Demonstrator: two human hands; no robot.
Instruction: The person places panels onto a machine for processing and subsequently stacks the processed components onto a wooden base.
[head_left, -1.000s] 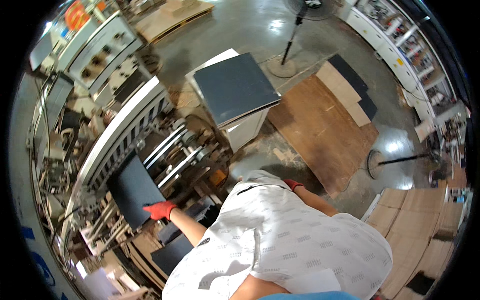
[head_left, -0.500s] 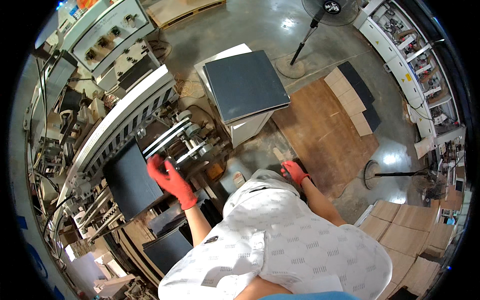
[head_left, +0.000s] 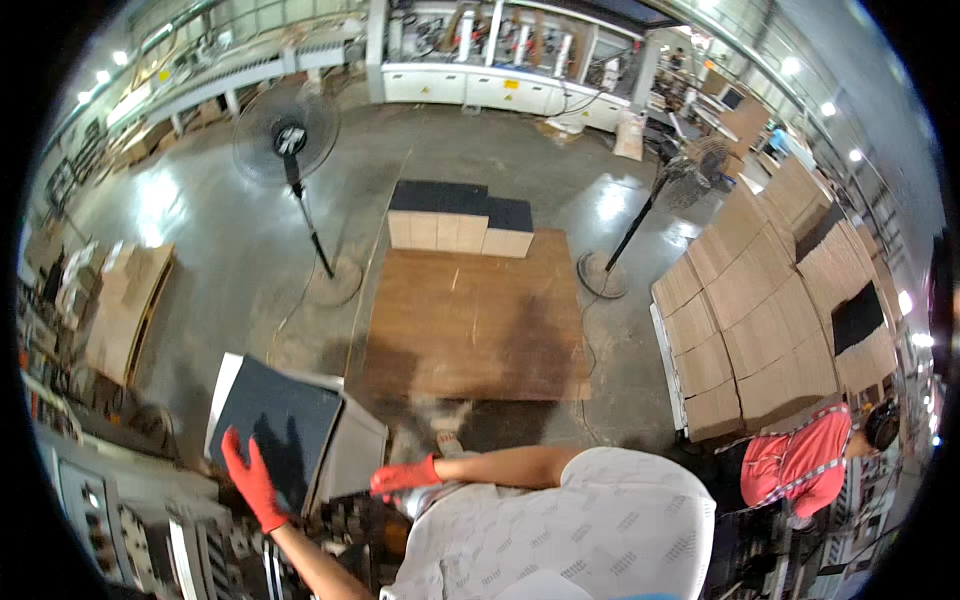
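Note:
My left hand, in a red glove, is over the left near edge of a dark panel. Its fingers are spread and grip nothing; whether they touch the panel I cannot tell. The panel lies on top of a pale block-like stand. To the right of that stand is my right hand, also red-gloved, held in front of my body. Its fingers are loosely bent and somewhat apart, with nothing visible in them.
A brown board lies on the floor ahead, bearing dark-topped panel stacks at its far edge. Two pedestal fans flank it. Pale panel stacks stand at right, near a co-worker in a red top. Machinery is at lower left.
My view has swung to the right, away from the machine. My left hand has left the dark panel at the machine and is now over the panel on the stand.

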